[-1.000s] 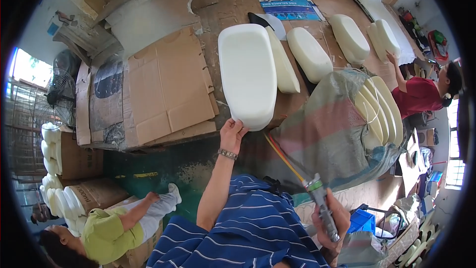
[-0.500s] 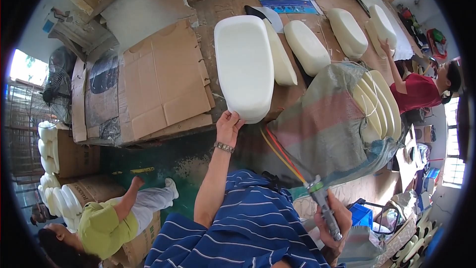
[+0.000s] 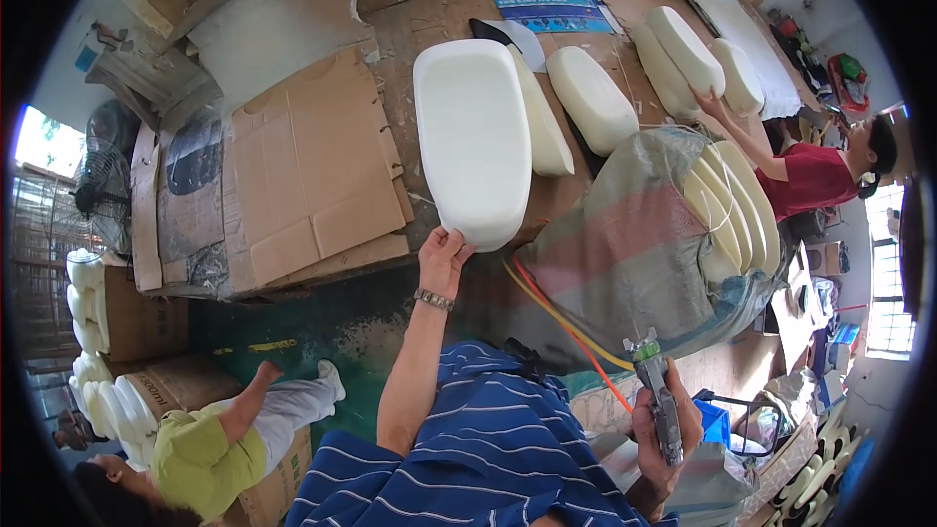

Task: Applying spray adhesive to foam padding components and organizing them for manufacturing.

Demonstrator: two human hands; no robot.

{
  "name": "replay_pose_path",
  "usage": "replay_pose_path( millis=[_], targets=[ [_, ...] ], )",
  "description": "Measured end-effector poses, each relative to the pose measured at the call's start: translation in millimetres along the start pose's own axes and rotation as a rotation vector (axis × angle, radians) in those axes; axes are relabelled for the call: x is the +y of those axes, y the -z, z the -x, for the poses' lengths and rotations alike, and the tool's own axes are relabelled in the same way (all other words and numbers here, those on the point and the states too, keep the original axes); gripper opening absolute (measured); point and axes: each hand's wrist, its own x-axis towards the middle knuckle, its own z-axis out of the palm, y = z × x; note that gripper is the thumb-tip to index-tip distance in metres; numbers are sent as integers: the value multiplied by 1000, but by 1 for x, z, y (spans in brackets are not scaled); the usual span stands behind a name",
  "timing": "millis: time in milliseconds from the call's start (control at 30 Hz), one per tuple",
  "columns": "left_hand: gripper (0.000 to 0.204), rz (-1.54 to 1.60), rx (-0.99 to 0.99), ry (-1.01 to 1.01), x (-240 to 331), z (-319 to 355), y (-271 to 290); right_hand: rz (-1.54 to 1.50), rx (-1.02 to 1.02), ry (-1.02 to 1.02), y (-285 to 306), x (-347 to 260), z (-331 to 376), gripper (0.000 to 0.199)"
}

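Note:
My left hand (image 3: pixel 446 259) pinches the near end of a white, tub-shaped foam-like piece (image 3: pixel 473 141) at the table's front edge. The piece is long with rounded corners and a shallow hollow on its upper face. Low on the right, my right hand (image 3: pixel 664 425) is wrapped round a grey spray gun (image 3: pixel 656 390) with a green collar. Its nozzle points up and away, apart from the white piece. A yellow hose (image 3: pixel 561 322) and a red-orange hose run near the gun; where they join it is hidden.
Cream shells (image 3: pixel 590 98) lie farther right on the cardboard-covered table (image 3: pixel 400 68). A woven sack (image 3: pixel 615 224) full of similar shells bulges in front. A person in red (image 3: pixel 815 176) touches a shell at right. Someone in light green (image 3: pixel 210 449) is at lower left, beside boxes.
The spray gun has shifted slightly right and turned more upright, its hoses swinging along. The person in red has moved a shell leftward onto another one. My left hand keeps its hold.

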Motion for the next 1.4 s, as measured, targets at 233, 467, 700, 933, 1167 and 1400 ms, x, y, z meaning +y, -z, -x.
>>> replay_pose_path(
  millis=[233,467,700,933,1167,1400],
  targets=[
    [27,8,-8,12,0,-1,-5,98,84,91,-2,-6,-3,57],
    [23,15,-5,0,3,-5,-6,-55,-79,0,-4,-8,0,57],
    [11,174,-55,-27,23,6,-37,-63,-99,-168,-11,-27,14,31],
    [61,388,-333,-222,83,30,-53,16,-296,-51,-25,-18,-7,22],
    [56,480,-251,-506,138,45,4,-46,-449,-35,-49,-53,-37,27],
    [41,331,11,-680,203,-12,147,-167,-422,107,-90,-52,-59,50]
  ],
)
